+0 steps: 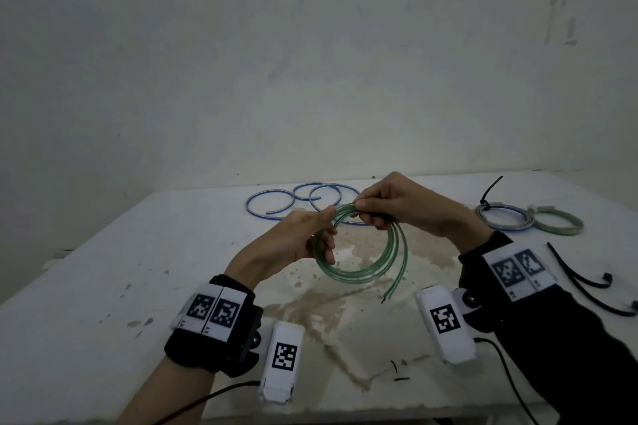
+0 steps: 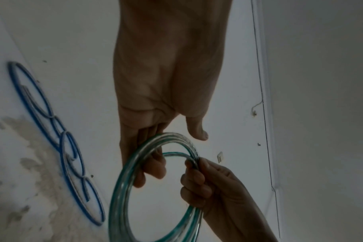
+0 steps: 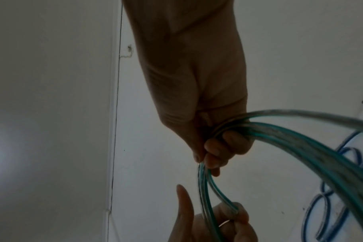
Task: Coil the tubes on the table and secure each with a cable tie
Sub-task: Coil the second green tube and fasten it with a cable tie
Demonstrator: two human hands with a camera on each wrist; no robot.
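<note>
A coil of clear green tube (image 1: pixel 362 274) hangs in the air over the table (image 1: pixel 165 252) between both hands. My right hand (image 1: pixel 371 210) grips the bundled strands at the coil's top, fingers curled round them (image 3: pixel 222 152). A dark piece shows under those fingers; what it is I cannot tell. My left hand (image 1: pixel 319 235) holds the coil's left side, its fingers curled through the loop (image 2: pixel 149 172) and its thumb straight. Two loose tube ends (image 1: pixel 390 291) dangle below the coil. A blue tube (image 1: pixel 300 198) lies in loose loops at the back.
Two tied coils lie at the right, one blue-grey (image 1: pixel 505 217) with a black tie sticking up, one green (image 1: pixel 559 222). Spare black cable ties (image 1: pixel 587 283) lie near the right forearm. Small black offcuts (image 1: pixel 397 371) sit at the front. The tabletop is stained brown in the middle.
</note>
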